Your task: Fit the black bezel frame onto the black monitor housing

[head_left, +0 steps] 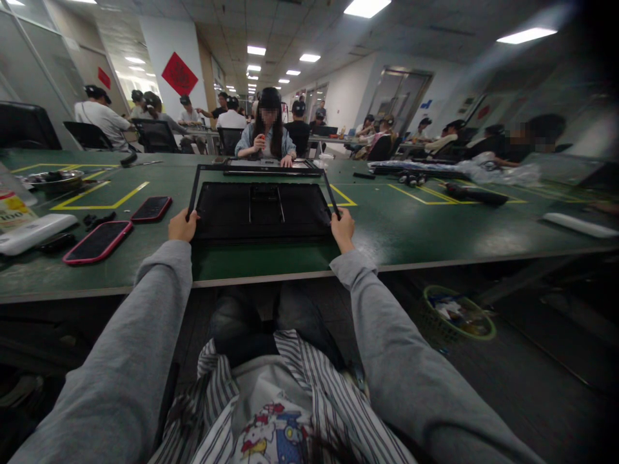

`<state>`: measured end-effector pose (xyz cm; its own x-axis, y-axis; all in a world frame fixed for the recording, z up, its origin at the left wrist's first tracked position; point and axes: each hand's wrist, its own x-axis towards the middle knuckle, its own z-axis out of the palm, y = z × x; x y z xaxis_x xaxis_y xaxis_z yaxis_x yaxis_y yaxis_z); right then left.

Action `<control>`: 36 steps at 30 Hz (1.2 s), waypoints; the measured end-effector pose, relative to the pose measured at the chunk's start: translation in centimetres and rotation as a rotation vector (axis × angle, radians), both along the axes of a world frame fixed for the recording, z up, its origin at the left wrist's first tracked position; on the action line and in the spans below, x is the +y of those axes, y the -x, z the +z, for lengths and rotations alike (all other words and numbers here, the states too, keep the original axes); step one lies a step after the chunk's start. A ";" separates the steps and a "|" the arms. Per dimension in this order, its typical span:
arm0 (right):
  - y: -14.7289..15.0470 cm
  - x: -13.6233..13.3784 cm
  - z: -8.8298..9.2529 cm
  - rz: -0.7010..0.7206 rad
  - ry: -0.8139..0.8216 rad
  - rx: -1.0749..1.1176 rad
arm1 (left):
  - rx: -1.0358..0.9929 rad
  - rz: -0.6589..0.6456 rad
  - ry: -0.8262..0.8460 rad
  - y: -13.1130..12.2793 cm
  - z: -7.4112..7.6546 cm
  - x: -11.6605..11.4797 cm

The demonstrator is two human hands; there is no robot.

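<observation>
A thin black rectangular frame (pixel 193 187) is held a little above a black flat panel (pixel 264 211) that lies on the green table (pixel 396 225). My left hand (pixel 182 225) is closed on the frame's near left corner. My right hand (pixel 343 229) is closed on its near right corner. The frame's far edge reaches toward a second dark panel (pixel 271 167) further back. Both my sleeves are grey.
Two red-edged phones (pixel 98 241) (pixel 151 208) lie left of the panel, beside a white device (pixel 33 233) and a round metal dish (pixel 54 176). A person sits opposite; others sit at tables behind. A green bin (pixel 458 312) stands on the floor at the right.
</observation>
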<state>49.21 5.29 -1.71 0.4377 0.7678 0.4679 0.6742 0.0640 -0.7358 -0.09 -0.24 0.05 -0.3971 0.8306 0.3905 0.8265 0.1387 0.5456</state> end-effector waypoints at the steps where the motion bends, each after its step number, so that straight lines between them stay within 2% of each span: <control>1: 0.0 0.0 0.0 0.003 -0.004 0.001 | 0.004 0.000 -0.002 0.0 0.0 0.0; 36: 0.3 -0.3 0.3 -0.004 0.011 -0.009 | -0.001 -0.004 -0.004 0.3 -0.2 0.3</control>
